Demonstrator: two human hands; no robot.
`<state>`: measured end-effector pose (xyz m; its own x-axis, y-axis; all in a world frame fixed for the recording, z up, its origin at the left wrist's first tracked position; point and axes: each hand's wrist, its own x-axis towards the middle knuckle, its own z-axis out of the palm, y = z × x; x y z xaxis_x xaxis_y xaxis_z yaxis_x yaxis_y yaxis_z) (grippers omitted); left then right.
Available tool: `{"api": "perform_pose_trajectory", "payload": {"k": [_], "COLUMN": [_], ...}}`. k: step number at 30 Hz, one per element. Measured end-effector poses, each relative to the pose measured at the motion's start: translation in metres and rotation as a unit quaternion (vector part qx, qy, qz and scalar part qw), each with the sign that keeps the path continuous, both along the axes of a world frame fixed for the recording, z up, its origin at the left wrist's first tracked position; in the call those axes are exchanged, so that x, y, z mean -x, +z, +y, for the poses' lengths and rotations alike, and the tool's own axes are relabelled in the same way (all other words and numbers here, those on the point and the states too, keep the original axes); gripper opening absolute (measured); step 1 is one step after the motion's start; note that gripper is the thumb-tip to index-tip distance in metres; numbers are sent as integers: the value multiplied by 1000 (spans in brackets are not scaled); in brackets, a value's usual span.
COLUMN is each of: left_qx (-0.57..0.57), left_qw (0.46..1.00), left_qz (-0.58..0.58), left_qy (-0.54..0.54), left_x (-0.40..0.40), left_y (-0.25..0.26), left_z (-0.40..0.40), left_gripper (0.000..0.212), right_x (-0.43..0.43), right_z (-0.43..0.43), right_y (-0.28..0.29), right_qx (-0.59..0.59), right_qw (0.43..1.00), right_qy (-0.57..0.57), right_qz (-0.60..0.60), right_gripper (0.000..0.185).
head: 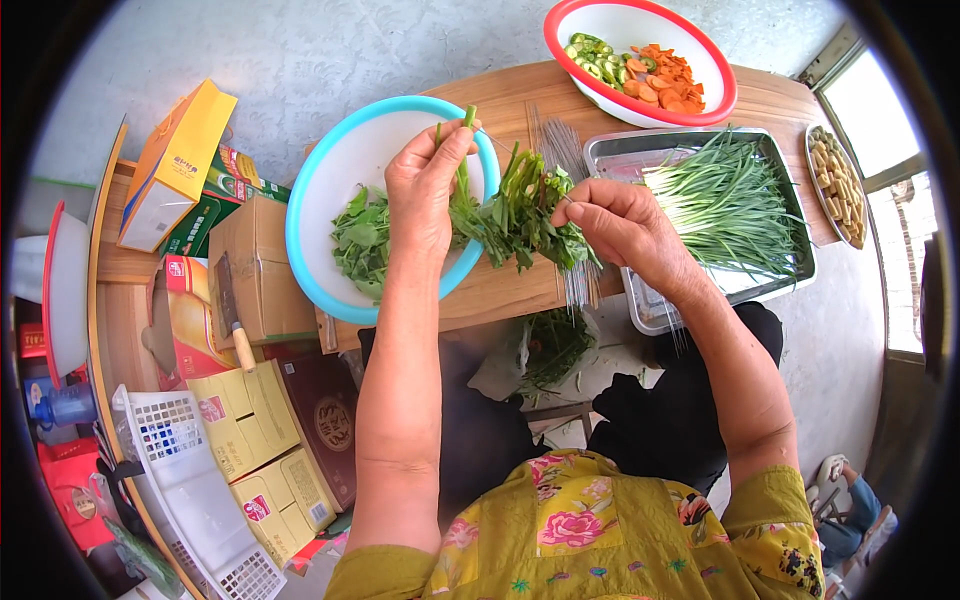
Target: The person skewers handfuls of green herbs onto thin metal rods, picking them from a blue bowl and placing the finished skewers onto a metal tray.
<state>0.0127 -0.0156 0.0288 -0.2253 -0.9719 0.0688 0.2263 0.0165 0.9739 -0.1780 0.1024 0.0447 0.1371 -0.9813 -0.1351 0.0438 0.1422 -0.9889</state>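
My left hand [431,180] pinches green leafy stems over the right side of a white basin with a blue rim [300,217]; more leaves [364,244] lie in that basin. Between my hands a thin metal skewer carries a bunch of leafy greens [525,206]. My right hand [619,229] grips the skewer's other end at the right of the bunch. A pile of loose metal skewers [564,146] lies on the wooden table beneath and behind the bunch. Right of them, long green chives [724,206] lie in a metal tray [806,255].
A red-rimmed basin [559,45] with sliced carrots and green slices stands at the back. A plate of short tan pieces [836,184] is at the far right. Cartons [259,262], a cleaver [227,296] and a white plastic basket [199,487] are at left. A bag of greens [555,345] sits below the table.
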Motion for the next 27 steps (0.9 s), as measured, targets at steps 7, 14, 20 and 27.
{"api": "perform_pose_trajectory", "payload": {"k": [7, 14, 20, 27], "left_qx": [-26, -62, -61, -57], "left_qw": [999, 994, 993, 989], "left_qz": [21, 43, -3, -45], "left_qy": [-43, -79, -99, -128], "left_x": [-4, -6, -4, 9], "left_y": [0, 1, 5, -2], "left_z": [-1, -2, 4, 11], "left_gripper": [15, 16, 16, 17], "right_x": [2, 4, 2, 3], "right_z": [-1, 0, 0, -5], "right_y": [-2, -5, -4, -9], "right_qx": [-2, 2, -4, -1], "right_qw": [1000, 1000, 1000, 999], "right_qy": [6, 11, 13, -25], "right_qz": [-4, -5, -6, -28], "right_gripper": [21, 22, 22, 21]}}
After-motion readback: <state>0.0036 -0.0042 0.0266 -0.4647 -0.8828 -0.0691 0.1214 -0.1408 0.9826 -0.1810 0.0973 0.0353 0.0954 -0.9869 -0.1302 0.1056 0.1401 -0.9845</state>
